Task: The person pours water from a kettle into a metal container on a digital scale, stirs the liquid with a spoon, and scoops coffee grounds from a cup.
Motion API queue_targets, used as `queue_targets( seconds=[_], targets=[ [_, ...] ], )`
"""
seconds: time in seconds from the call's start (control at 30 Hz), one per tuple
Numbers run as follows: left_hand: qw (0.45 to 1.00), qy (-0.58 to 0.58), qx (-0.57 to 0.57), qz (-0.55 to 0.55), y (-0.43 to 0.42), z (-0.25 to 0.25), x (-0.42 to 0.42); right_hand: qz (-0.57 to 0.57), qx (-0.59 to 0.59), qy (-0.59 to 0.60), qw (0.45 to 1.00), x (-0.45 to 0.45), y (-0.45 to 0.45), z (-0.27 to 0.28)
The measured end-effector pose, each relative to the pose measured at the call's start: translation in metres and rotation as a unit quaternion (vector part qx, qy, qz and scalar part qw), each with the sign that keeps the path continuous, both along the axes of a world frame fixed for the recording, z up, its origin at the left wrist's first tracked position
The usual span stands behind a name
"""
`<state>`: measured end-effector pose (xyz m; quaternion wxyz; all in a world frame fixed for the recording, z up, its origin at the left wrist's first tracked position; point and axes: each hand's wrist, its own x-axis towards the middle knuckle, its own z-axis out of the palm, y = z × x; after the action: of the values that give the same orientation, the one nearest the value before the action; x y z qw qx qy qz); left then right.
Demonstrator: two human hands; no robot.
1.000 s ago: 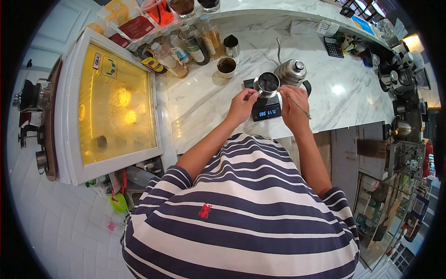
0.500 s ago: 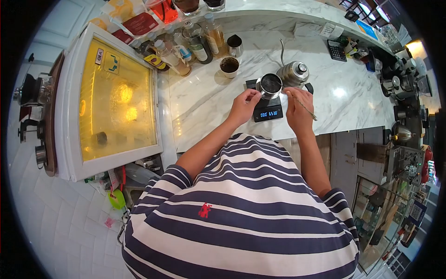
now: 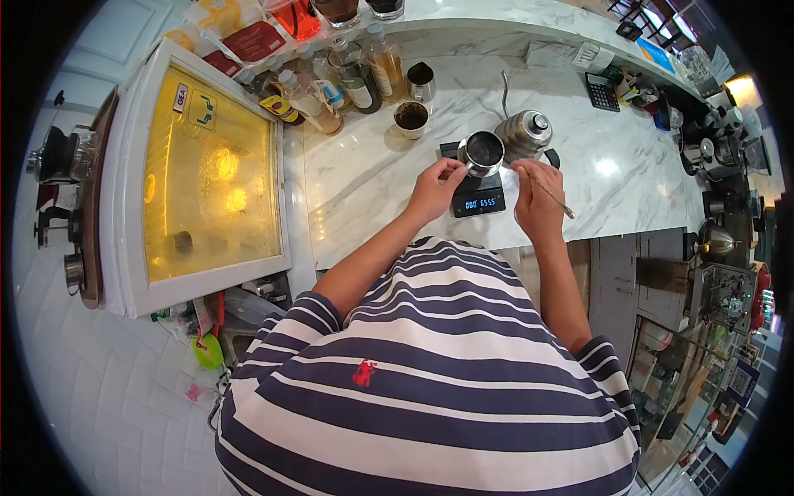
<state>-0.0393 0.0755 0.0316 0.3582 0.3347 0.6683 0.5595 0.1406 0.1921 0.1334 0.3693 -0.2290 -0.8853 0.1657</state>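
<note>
Between counter edge (image 3: 620, 233) and kettle (image 3: 521, 136), right hand (image 3: 539, 198) with rod (image 3: 566, 210), marble (image 3: 620, 190) rightward

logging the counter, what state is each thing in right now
Scale: on, display lit
Metal cup: open, dark contents, apparently on the scale
Left hand: fingertips at the metal cup
Right hand: holding the thin stick
Kettle: upright, lid on
White cup: upright, open, dark contents
Bottles: upright
Glass-fronted cabinet: lit yellow

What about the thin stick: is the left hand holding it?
No, the thin stick is in the right hand; the left hand is at the metal cup.
</note>
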Motion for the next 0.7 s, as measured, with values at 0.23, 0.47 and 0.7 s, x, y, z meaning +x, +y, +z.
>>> queue_targets(
  seconds=[0.23,0.47,0.7],
  targets=[
    [0.998,-0.048,0.028,0.021,0.004,-0.002,0.003,0.011,-0.007,-0.007,1.000,-0.010,-0.001,0.003],
    [0.999,-0.044,0.020,0.019,0.001,0.000,0.003,0.011,-0.006,-0.009,1.000,0.001,-0.005,0.002],
    [0.999,-0.030,0.013,0.015,0.001,-0.001,0.005,-0.015,-0.014,-0.004,1.000,-0.005,-0.003,-0.002]
  ],
)
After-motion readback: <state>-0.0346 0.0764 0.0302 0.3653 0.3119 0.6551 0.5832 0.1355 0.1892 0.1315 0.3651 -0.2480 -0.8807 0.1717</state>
